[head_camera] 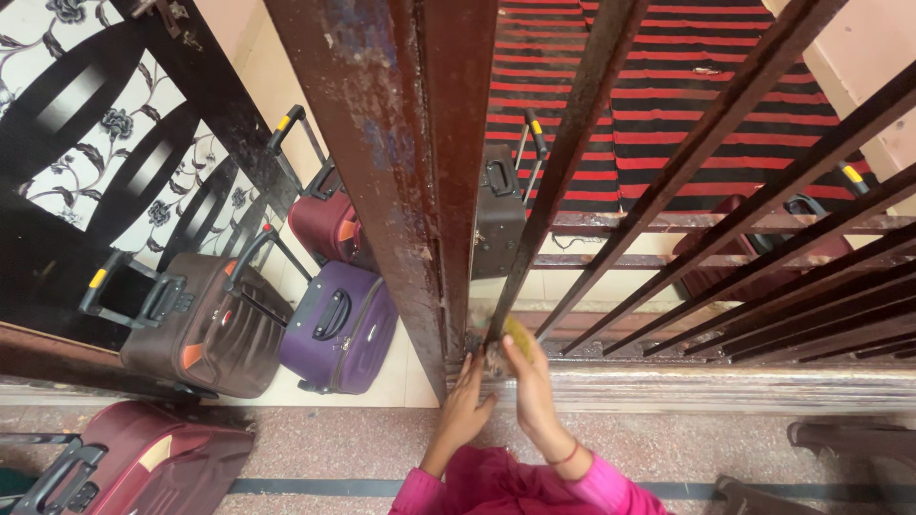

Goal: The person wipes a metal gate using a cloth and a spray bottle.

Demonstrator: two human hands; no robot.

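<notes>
The foot of the rusty brown metal window bar is being scrubbed with a small yellow scrub pad gripped in the right hand, at twelve o'clock of the flat, open left hand; more rubbing seems needed next.

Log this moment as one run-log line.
left hand: touching rusty brown metal grille frame base | right hand: holding yellow scrubbing pad against dark grille bar
</notes>
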